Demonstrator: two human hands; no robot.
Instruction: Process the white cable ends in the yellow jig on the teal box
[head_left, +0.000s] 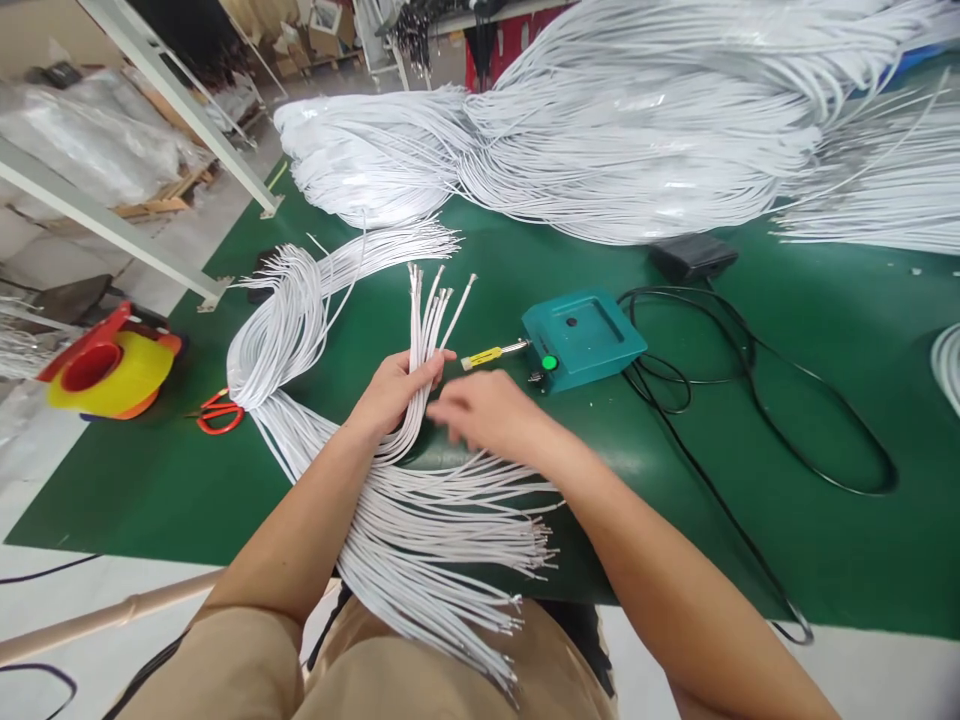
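The white cables (429, 315) fan upward from our left hand (394, 390), closed around them above the green table (750, 470) — ends up, likely for picking 1 out. Our right hand (487, 410) hovers beside, blurred — we cannot tell its grip — near the teal box (581, 340).

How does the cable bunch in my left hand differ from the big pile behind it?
The bunch in the left hand is a thin handful; the pile is a huge heap. The bunch fans out with metal tips showing; the pile lies in long sweeps. Both are white cables.
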